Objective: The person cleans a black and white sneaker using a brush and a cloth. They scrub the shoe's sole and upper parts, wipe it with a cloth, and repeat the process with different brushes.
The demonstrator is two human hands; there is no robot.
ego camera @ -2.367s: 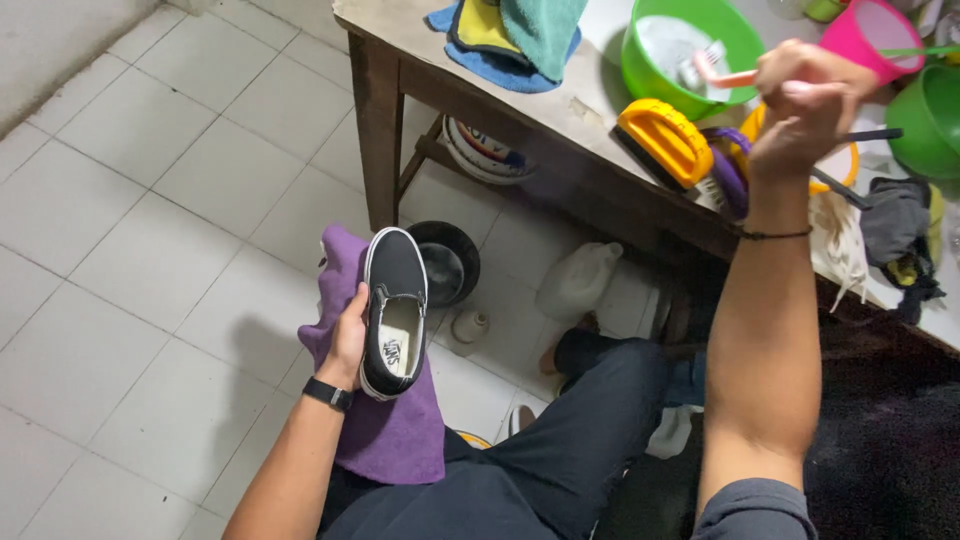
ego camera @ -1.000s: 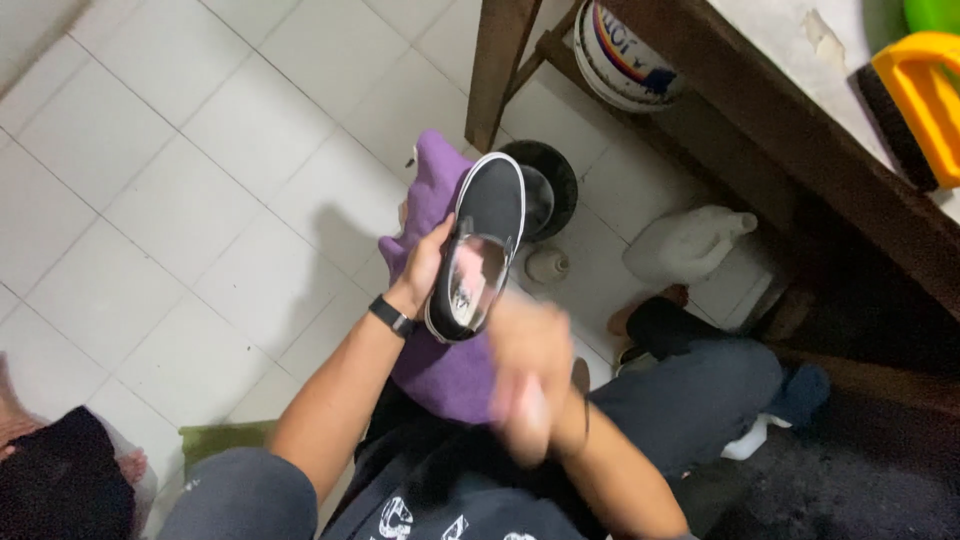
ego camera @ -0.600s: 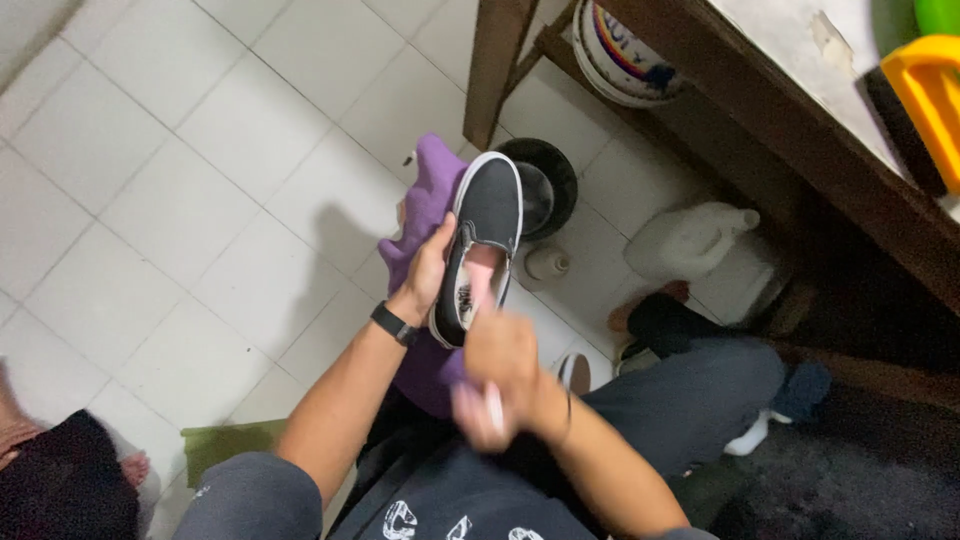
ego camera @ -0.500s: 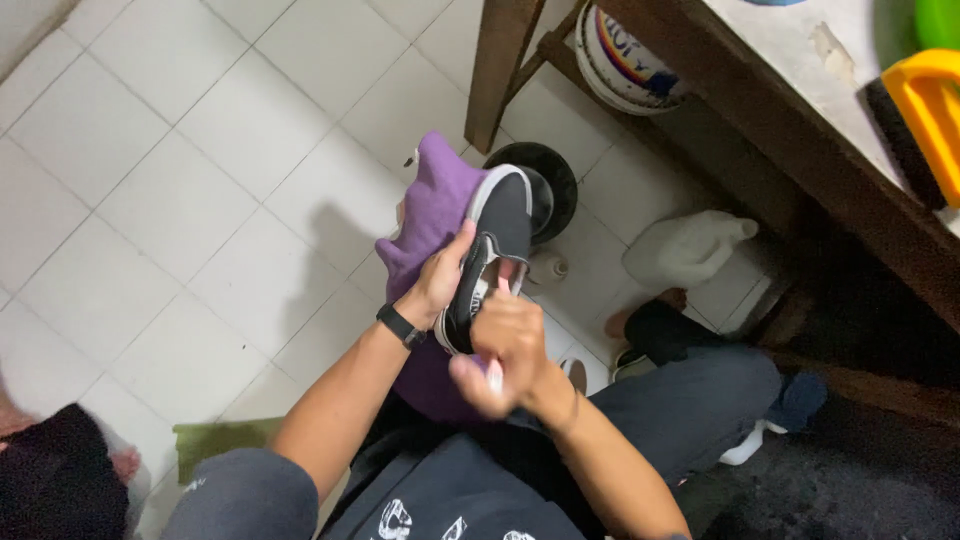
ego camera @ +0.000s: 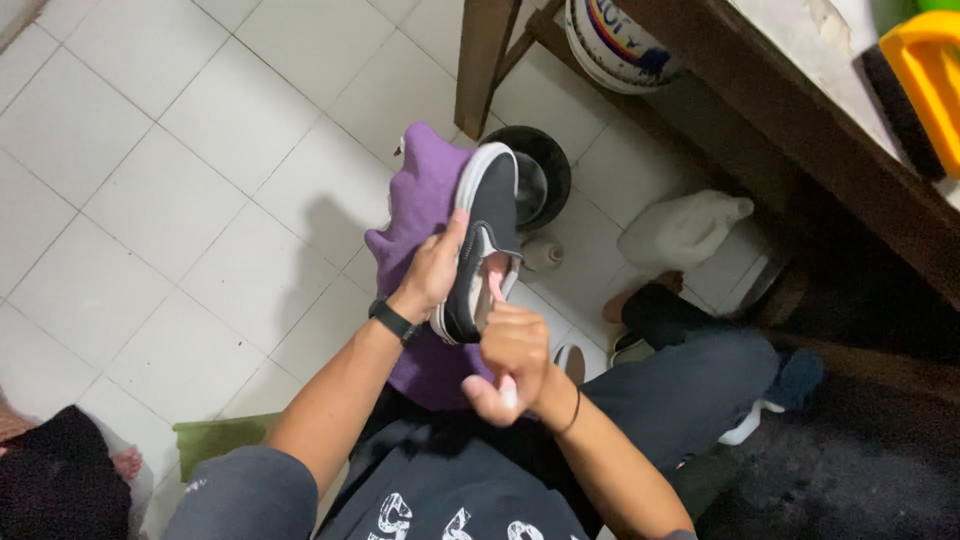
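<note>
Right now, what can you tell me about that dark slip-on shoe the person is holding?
The black slip-on canvas shoe has a white rubber sole edge and a pale lining. It is held above the white tiled floor, toe pointing away, tilted on its side. The left hand grips its side over a purple cloth that lies behind it. The right hand pokes a slim pale tool into its opening; whether it is a brush cannot be told.

The person wears a dark short-sleeved shirt (pale print across its front) and dark trousers — a black watch [ego camera: 392, 321] above the left hand [ego camera: 437, 268], a thin band [ego camera: 573, 412] behind the right hand [ego camera: 513, 350].
</note>
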